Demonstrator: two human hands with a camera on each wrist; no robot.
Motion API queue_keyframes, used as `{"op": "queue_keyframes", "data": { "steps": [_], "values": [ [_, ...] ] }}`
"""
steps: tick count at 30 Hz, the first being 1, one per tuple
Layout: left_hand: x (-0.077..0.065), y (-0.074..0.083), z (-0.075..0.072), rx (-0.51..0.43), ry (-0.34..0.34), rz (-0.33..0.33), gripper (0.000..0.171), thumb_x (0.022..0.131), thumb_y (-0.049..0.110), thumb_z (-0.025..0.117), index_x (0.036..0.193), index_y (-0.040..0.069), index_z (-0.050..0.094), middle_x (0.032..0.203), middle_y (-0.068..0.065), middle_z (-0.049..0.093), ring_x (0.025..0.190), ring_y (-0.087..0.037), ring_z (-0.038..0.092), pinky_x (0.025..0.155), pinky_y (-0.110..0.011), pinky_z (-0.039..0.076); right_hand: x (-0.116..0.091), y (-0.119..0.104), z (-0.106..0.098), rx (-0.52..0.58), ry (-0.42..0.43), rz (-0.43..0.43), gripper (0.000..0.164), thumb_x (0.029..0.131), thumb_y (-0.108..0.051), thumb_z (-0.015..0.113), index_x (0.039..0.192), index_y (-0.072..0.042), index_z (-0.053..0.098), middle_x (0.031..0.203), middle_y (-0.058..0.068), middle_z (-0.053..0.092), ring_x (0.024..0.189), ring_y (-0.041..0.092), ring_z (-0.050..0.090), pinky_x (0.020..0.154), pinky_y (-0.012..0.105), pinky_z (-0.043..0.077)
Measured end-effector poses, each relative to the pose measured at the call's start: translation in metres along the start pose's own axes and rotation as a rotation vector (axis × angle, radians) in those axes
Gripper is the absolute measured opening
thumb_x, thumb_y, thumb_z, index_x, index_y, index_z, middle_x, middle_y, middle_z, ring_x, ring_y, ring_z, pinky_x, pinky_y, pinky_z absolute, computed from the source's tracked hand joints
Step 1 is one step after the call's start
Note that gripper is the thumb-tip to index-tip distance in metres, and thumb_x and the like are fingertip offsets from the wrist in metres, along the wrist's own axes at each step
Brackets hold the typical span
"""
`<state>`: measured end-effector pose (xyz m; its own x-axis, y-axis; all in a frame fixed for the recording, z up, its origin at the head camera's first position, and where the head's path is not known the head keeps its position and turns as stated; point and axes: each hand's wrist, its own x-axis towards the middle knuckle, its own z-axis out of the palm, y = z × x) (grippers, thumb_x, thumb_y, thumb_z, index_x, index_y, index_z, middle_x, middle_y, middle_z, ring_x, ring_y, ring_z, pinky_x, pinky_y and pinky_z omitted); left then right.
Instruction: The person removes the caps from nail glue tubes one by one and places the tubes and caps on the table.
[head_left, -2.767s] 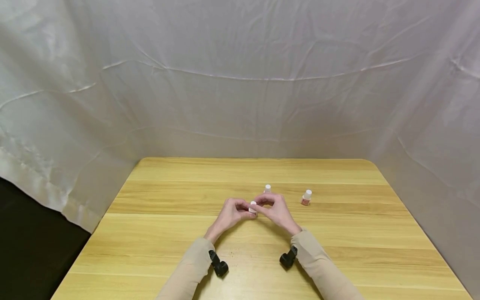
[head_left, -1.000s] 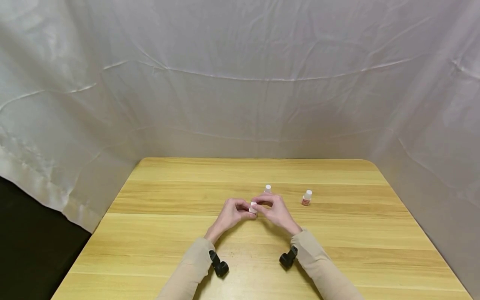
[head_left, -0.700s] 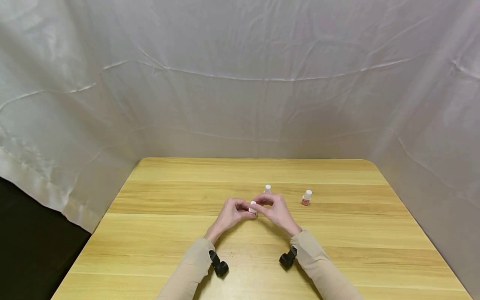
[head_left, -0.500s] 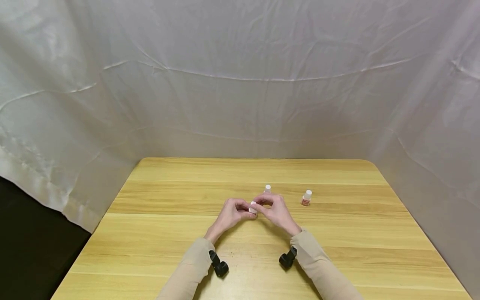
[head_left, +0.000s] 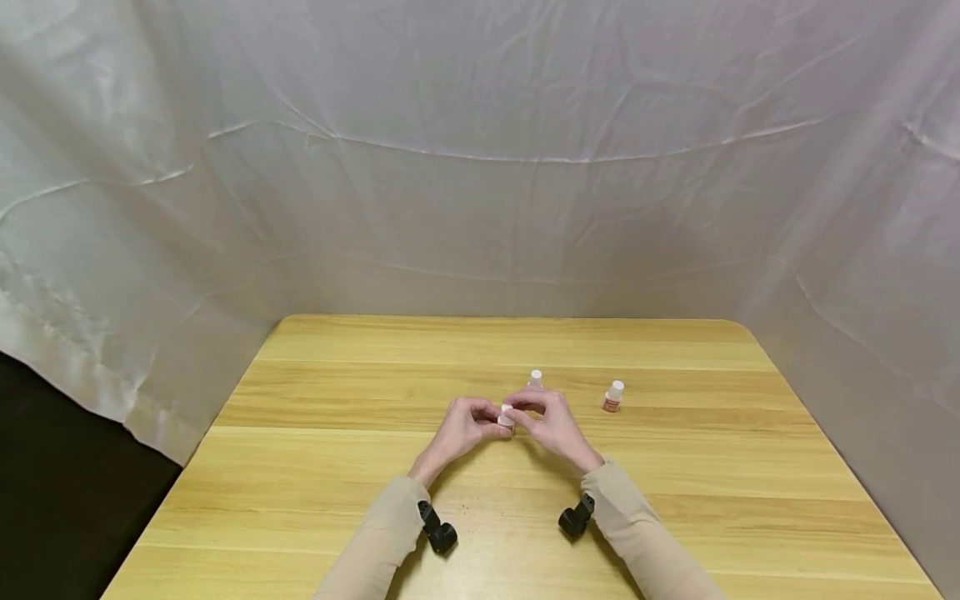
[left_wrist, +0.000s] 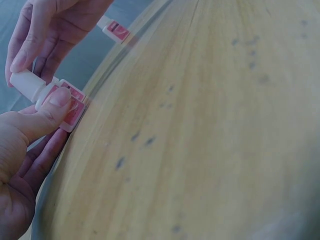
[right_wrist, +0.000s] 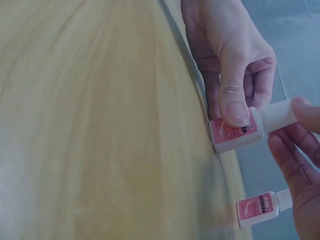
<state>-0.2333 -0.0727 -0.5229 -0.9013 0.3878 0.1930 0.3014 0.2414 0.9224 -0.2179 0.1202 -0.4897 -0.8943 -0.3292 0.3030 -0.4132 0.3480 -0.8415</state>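
A small white bottle (right_wrist: 245, 142) with a pink label stands on the table between my two hands. My left hand (head_left: 461, 429) grips its body, the thumb pressed on the label in both wrist views. Thumb and fingers of my right hand (head_left: 552, 419) pinch the white cap (right_wrist: 280, 116) from above. The cap sits on the bottle's neck, and part of the label is hidden under the left thumb.
Just behind the right hand stands a second bottle (head_left: 536, 378), its lower part hidden. A third bottle (head_left: 612, 397) stands upright farther right on the wooden table (head_left: 712, 467). Pale curtains (head_left: 480, 217) hang around the back and sides.
The right fingertips and cap shift very slightly back and forth in the head view. The left hand and the other bottles stay in place.
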Motion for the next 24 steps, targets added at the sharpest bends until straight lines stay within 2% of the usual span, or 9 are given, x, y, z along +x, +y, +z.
{"op": "queue_keyframes", "data": {
  "steps": [7, 12, 15, 18, 21, 24],
  "values": [
    [0.001, 0.0, 0.001, -0.012, 0.011, -0.009, 0.017, 0.078, 0.007, 0.085, 0.093, 0.004, 0.078, 0.091, -0.015, 0.078, 0.085, -0.026, 0.075, 0.074, -0.017, 0.058, 0.0, 0.001, 0.001, 0.015, 0.001, 0.033, 0.026, 0.087, -0.012, 0.079, 0.108, 0.001, 0.072, 0.102, 0.012, 0.075, 0.092, 0.018, 0.07, 0.094, 0.04, 0.06],
    [0.001, 0.003, 0.003, -0.008, 0.016, -0.019, 0.015, 0.079, 0.0, 0.083, 0.092, -0.001, 0.077, 0.091, -0.02, 0.077, 0.087, -0.036, 0.075, 0.074, -0.015, 0.057, 0.002, 0.001, 0.001, -0.038, 0.012, 0.039, 0.02, 0.083, -0.01, 0.081, 0.101, -0.006, 0.073, 0.097, 0.008, 0.074, 0.086, 0.012, 0.068, 0.089, 0.039, 0.061],
    [-0.001, 0.011, 0.002, -0.014, 0.006, -0.019, 0.014, 0.079, -0.003, 0.081, 0.093, -0.004, 0.076, 0.091, -0.023, 0.076, 0.087, -0.039, 0.074, 0.074, -0.016, 0.058, 0.003, 0.001, 0.002, -0.055, 0.016, 0.017, 0.017, 0.083, -0.008, 0.081, 0.098, -0.007, 0.073, 0.095, 0.008, 0.073, 0.084, 0.012, 0.068, 0.088, 0.039, 0.061],
    [-0.004, 0.022, 0.0, -0.026, -0.002, -0.008, 0.014, 0.08, -0.004, 0.081, 0.093, -0.005, 0.075, 0.091, -0.025, 0.076, 0.087, -0.04, 0.074, 0.075, -0.02, 0.06, 0.003, 0.001, 0.002, -0.055, 0.016, -0.012, 0.015, 0.084, -0.008, 0.081, 0.097, -0.006, 0.074, 0.094, 0.008, 0.073, 0.085, 0.014, 0.068, 0.088, 0.039, 0.061],
    [-0.007, 0.028, -0.002, -0.022, -0.005, 0.009, 0.013, 0.081, -0.003, 0.08, 0.093, -0.005, 0.075, 0.091, -0.025, 0.075, 0.085, -0.038, 0.074, 0.075, -0.023, 0.061, 0.002, -0.001, 0.002, -0.031, 0.006, -0.018, 0.017, 0.084, -0.005, 0.079, 0.1, -0.001, 0.074, 0.097, 0.013, 0.073, 0.088, 0.022, 0.069, 0.092, 0.043, 0.06],
    [-0.004, 0.02, -0.001, -0.009, -0.01, 0.001, 0.013, 0.08, -0.002, 0.081, 0.092, -0.005, 0.075, 0.09, -0.025, 0.076, 0.085, -0.038, 0.074, 0.074, -0.022, 0.06, 0.001, -0.001, 0.001, -0.01, -0.01, -0.017, 0.02, 0.085, -0.004, 0.078, 0.104, 0.003, 0.074, 0.101, 0.015, 0.073, 0.091, 0.025, 0.069, 0.096, 0.044, 0.059]
  ]
}}
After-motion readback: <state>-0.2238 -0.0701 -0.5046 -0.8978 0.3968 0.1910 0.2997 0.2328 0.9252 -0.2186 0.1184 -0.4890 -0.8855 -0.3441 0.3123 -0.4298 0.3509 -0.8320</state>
